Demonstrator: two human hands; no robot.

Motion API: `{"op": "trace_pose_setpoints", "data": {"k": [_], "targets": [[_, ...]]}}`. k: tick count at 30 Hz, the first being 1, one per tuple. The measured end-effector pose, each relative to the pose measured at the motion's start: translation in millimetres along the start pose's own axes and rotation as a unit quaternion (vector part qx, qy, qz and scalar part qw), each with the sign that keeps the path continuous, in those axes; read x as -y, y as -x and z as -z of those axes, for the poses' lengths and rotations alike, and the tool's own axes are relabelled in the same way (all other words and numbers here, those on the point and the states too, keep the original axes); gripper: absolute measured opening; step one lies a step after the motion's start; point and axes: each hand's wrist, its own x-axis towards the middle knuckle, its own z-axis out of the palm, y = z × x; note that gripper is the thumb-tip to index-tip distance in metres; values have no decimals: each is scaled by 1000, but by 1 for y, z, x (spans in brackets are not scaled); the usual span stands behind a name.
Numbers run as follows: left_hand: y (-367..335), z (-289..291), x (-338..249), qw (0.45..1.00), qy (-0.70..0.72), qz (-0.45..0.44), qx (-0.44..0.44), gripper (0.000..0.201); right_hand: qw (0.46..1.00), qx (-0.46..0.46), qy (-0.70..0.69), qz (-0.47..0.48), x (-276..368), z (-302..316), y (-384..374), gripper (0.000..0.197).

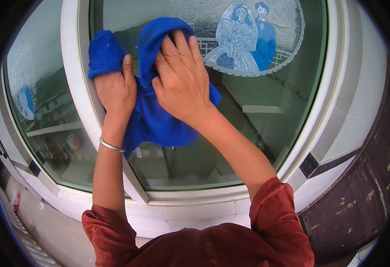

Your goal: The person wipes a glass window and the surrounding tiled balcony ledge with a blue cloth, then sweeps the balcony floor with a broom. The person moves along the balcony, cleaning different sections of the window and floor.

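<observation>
A bright blue cloth (pixel 166 127) lies bunched against the window glass and hangs down in folds. My left hand (pixel 114 91), with a silver bangle on its wrist, is at the white upright frame. One end of the cloth covers its fingers, leaving the thumb in sight. Just to the right, my right hand (pixel 181 75) holds the bulk of the cloth to the pane (pixel 288 115), fingers pointing up and pressed together. A fold rises around those fingertips. Both arms reach forward in rolled dark red sleeves.
A round sticker (pixel 257 38) of a bride and groom is on the glass at upper right. The white frame upright (pixel 81 80) divides the panes. Below runs a pale tiled sill (pixel 195 211). A worn dark brown panel (pixel 351 200) stands at the right.
</observation>
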Motion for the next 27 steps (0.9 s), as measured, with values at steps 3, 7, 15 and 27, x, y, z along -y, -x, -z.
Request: {"op": "trace_pose_setpoints", "data": {"k": [3, 7, 15, 27], "targets": [[24, -10, 13, 998, 9, -52, -26, 43, 1000, 27, -4, -13, 3, -26, 19, 44], [78, 6, -10, 992, 102, -25, 65, 43, 997, 70, 29, -17, 22, -24, 75, 39], [226, 42, -65, 930, 210, -47, 297, 35, 939, 315, 74, -114, 78, 52, 266, 24], [211, 7, -93, 961, 199, -36, 191, 38, 967, 210, 0, -147, 32, 84, 212, 29]]}}
